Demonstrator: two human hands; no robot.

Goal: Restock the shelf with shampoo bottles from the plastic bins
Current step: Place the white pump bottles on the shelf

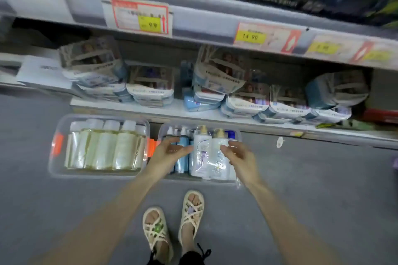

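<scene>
two clear bins sit on the floor (312, 183) by the shelf (129, 108) front edge. in the right bin (163, 131) the white shampoo bottles (201, 153) lie lengthwise, caps toward the shelf. the right hand (239, 157) grips their wrapped side; the left hand (168, 153), fingers loose, touches the blue bottles (183, 163) alongside.

Light is cool and even, from above; shadow sits under the upper shelf (215, 21). Motion blur throughout, heaviest along the top edge. Wide-angle bowing at the edges; glare streaks the wrapped bottles (105, 150).
</scene>
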